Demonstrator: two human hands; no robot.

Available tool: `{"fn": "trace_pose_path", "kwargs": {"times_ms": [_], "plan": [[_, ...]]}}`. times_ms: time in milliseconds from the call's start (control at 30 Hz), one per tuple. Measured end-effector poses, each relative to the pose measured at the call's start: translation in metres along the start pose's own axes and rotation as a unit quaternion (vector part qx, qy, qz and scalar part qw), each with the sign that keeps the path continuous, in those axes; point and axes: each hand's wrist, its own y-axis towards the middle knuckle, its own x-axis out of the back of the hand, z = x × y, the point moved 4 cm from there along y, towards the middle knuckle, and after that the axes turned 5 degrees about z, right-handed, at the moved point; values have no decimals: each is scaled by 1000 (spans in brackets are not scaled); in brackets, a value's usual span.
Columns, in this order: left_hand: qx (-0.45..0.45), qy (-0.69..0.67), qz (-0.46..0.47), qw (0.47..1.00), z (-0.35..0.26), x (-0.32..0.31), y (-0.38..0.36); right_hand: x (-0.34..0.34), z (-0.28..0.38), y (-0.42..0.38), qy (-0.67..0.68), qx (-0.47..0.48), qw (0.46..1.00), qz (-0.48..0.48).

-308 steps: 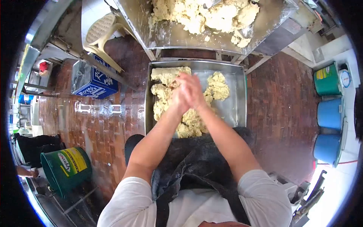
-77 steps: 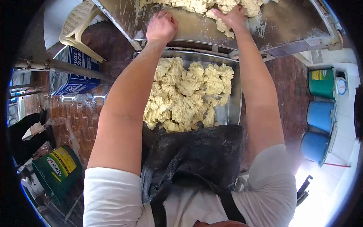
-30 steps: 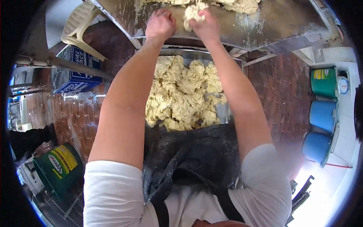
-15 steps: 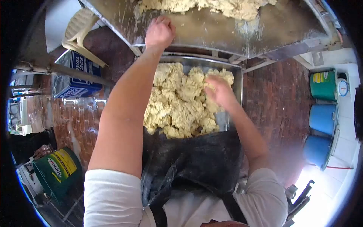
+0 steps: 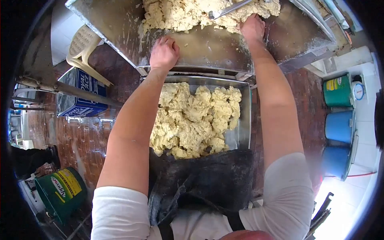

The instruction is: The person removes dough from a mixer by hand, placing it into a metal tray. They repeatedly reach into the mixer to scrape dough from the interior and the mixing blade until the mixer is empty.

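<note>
Right hand (image 5: 253, 29) is set against dough (image 5: 192, 17), fingers hidden; left hand (image 5: 165, 54) loosely fisted, palm unseen.
Dough is crossed by tool (image 5: 232, 8).

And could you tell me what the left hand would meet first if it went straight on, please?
Probably the dough pile on the metal table, a short gap ahead of the left hand, though depth is unclear.

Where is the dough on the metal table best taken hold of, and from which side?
Probably at the near edge of the dough, beside the right hand, coming low from the person's side: ragged lumps jut out there over the metal table, while the metal tool lies farther back.
</note>
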Motion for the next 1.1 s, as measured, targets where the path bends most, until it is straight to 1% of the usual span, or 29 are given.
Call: {"fn": "trace_pose_path", "kwargs": {"times_ms": [33, 100, 133, 167, 200, 233, 300, 367, 433, 467, 500, 533, 567, 600, 633, 667, 700, 733, 767, 867, 900, 933, 1000, 1033, 1067, 1100], "plan": [[-1, 3, 8, 1000, 0, -1, 1, 1, 2, -2, 0, 2, 1000, 0], [0, 3, 17, 1000, 2, -3, 1, 7, 0, -16, 90, -34, 995, 24], [9, 11, 18, 1000, 3, -5, 1, 9, 4, -30, 88, -35, 995, 24], [18, 20, 18, 999, 4, -7, 1, 6, 10, -47, 108, -55, 992, 43], [18, 18, 17, 1000, 3, -6, 0, 4, 12, -65, 128, -75, 987, 60], [16, 18, 17, 1000, 2, -5, 0, 2, 8, -81, 128, -76, 987, 59], [16, 22, 16, 999, 4, -3, 1, 3, 13, -112, 180, 3, 983, 34], [9, 21, 13, 1000, 3, -6, 0, 21, 21, -141, 250, 14, 946, 208], [9, 19, 16, 1000, 2, -5, -2, 36, 33, -173, 265, 53, 902, 338], [7, 19, 19, 1000, 2, -3, -1, 43, 38, -193, 307, 100, 856, 403], [6, 19, 15, 1000, 0, -1, 0, 61, 47, -211, 288, 200, 849, 395], [10, 18, 15, 1000, -1, 0, -1, 78, 51, -228, 230, 325, 865, 307], [14, 16, 16, 1000, -2, 0, -1, 88, 48, -218, 243, 316, 858, 325], [14, 16, 14, 1000, -2, 0, -1, 116, 53, -206, 255, 307, 850, 344], [14, 16, 20, 1000, -1, 0, -1, 135, 50, -183, 255, 245, 899, 256], [13, 17, 27, 999, -1, 0, 0, 146, 43, -156, 254, 180, 936, 165], [11, 17, 26, 999, -1, 0, -1, 151, 32, -122, 223, 143, 963, 60], [10, 18, 27, 999, -1, 0, -1, 153, 21, -88, 189, 102, 976, -47], [10, 20, 28, 999, -2, 1, 0, 145, 23, -63, 189, 101, 975, -49], [24, 8, 35, 999, -5, 4, -1, 112, 39, -1, 78, 88, 993, -27], [25, 9, 33, 999, -4, 2, 1, 108, 46, 7, 42, 85, 995, -21], [21, 18, 25, 999, -3, 1, 1, 118, 55, 9, 44, 86, 995, -22], [17, 28, 23, 999, -1, -2, -1, 129, 57, 13, 182, 16, 980, 84], [19, 25, 33, 999, 0, -2, -1, 134, 60, 12, 254, -6, 962, 100], [21, 22, 40, 999, -1, -2, 1, 140, 60, 20, 233, -98, 947, 200], [22, 22, 41, 999, 1, -3, 1, 137, 57, 24, 233, -97, 941, 225]]}}
